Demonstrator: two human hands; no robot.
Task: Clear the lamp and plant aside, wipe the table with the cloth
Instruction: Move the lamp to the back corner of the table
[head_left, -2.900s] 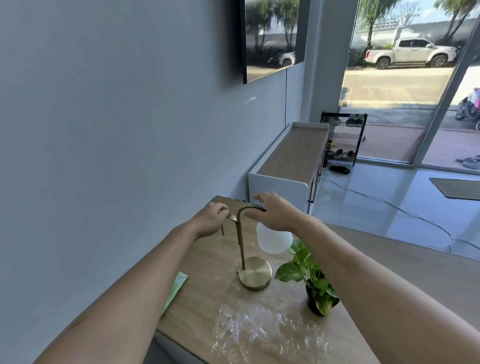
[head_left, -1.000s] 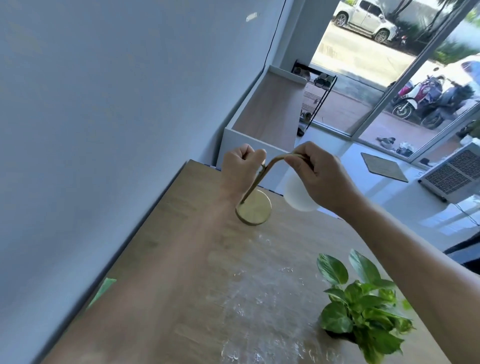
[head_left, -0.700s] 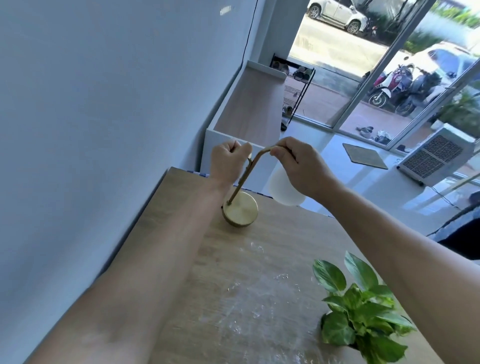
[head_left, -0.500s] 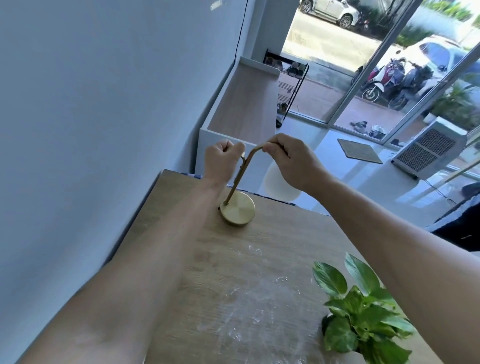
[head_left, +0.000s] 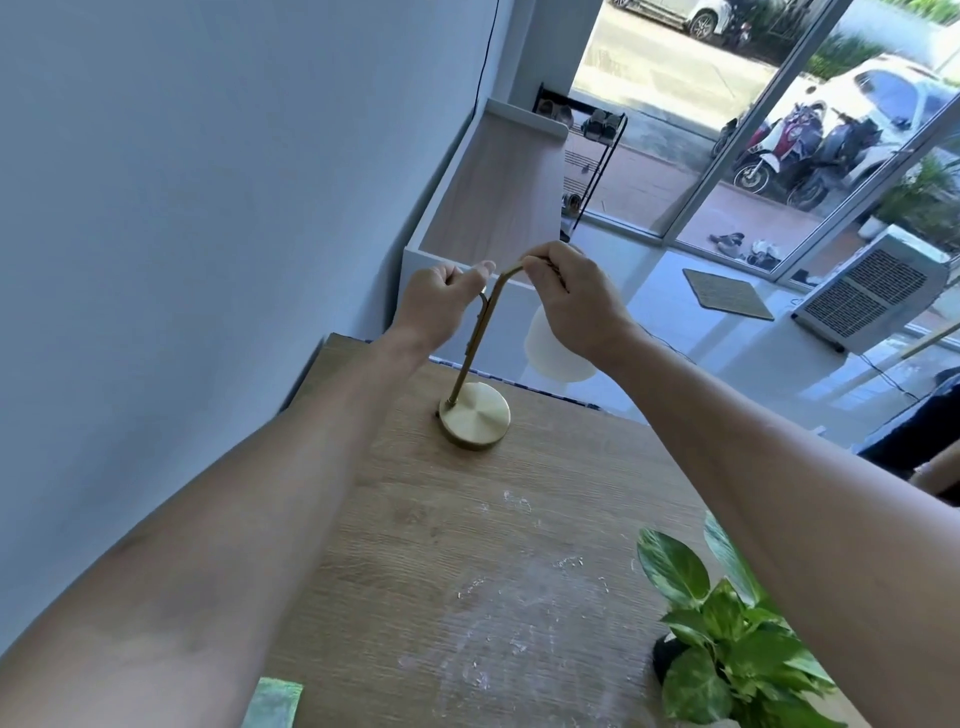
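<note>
At the far end of the light wooden table (head_left: 447, 545), the left hand (head_left: 441, 301) and right hand (head_left: 576, 306) each close around the bent top of the brass lamp with round base (head_left: 475, 415); its stem leans up and right, white shade hanging past the table edge. Nearer right, the green leafy potted plant (head_left: 727, 639) stands upright.

Brass lamp (head_left: 474, 410) with white shade stands at the bench's (head_left: 467, 519) twelve o'clock end; leafy potted plant (head_left: 727, 639) at four o'clock; green cloth (head_left: 272, 704) at seven.
</note>
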